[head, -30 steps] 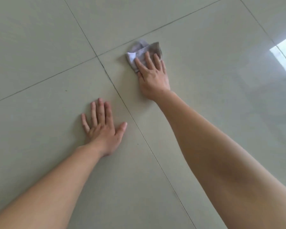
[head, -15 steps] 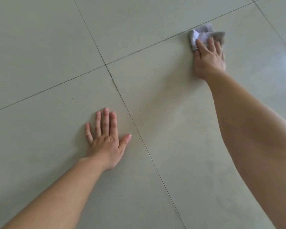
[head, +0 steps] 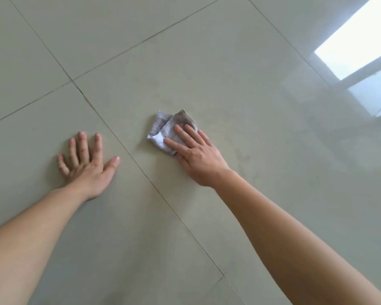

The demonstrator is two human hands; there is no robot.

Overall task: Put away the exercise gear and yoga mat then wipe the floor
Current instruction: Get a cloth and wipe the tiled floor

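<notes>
While I look down through the head camera, I see two bare forearms reaching forward over a pale grey-green tiled floor (head: 229,73), glossy and crossed by thin dark grout lines. My left hand (head: 88,164) lies flat on the floor on the left side of the view, palm down, fingers spread apart and pointing away from me, thumb angled out to the right; it holds nothing. A grout line (head: 141,168) runs diagonally from the upper left toward the lower right, passing between the two hands, with the left thumb tip just beside it. My right hand (head: 196,155) is on the tile across that line, also palm down, fingers stretched out and pressed flat on top of a small crumpled cloth (head: 167,130). That hand is not closed around the cloth; the fingers lie open over it and pin it to the floor. Grey with a whiter patch at its near left corner, the cloth sticks out beyond the fingertips toward the upper left, folded over on itself. It sits near the middle of the view, to the right of the grout line and apart from it. At the upper right of the floor, a bright window reflection (head: 356,38) shines as a white slanted rectangle, with fainter hazy reflections below it.
</notes>
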